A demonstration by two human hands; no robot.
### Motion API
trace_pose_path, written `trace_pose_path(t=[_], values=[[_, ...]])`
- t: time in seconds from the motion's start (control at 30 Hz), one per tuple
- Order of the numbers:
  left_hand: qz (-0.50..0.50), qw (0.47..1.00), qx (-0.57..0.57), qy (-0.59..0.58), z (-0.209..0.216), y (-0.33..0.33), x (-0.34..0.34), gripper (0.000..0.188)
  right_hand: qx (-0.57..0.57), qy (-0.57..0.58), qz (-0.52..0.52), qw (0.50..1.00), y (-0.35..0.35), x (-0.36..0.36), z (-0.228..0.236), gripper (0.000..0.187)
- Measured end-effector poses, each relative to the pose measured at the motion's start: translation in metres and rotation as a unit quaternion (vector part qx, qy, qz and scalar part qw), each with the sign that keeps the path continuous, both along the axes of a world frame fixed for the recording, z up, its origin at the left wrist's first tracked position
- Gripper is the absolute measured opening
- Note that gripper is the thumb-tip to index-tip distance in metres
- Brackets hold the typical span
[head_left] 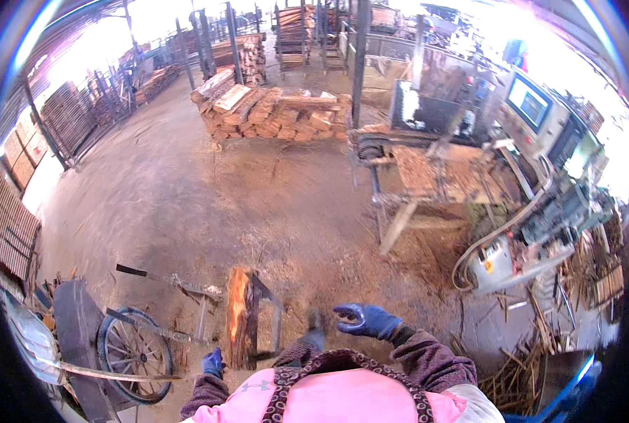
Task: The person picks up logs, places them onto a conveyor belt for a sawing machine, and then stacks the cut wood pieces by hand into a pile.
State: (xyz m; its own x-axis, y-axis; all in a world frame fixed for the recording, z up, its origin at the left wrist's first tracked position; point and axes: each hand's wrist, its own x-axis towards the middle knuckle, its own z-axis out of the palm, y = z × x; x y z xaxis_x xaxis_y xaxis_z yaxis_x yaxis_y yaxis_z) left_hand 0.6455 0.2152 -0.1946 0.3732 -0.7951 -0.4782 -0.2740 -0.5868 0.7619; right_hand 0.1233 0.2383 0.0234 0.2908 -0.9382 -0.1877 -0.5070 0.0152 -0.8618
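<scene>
Wooden slab [237,321] at your seven o'clock
Your right hand [373,321], at five, curves, thumb and fingers apart; your left hand [214,363] is near the slab, its grip I can't tell.

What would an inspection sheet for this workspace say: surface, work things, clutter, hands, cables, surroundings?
Surface: brown floor, strewn with small debris lower down.
Work things: bark-edged wood slab in front of the person; what supports it is unclear.
Clutter: loose wood scraps heaped at lower right.
Left hand: blue-gloved, near the slab's lower left; grip unclear.
Right hand: blue-gloved, fingers curled but open, apart from the slab; nothing seen in it.
Cables: one curved hose by the machine at right.
Surroundings: stacked boards ahead, spoked wheel at left, screen panel at right.
</scene>
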Motion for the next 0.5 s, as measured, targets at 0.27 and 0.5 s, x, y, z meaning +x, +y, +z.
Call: trace_pose_path(t=[0.27,0.5], values=[[-0.046,0.975,-0.105,0.19,-0.038,-0.308,-0.086,0.014,0.079,0.058,0.005,0.995,-0.227,-0.083,-0.007,0.055],[-0.415,0.882,-0.225,-0.021,0.089,-0.575,-0.288,0.026,0.119,-0.078,0.031,0.989,-0.411,-0.137,-0.039,0.043]])
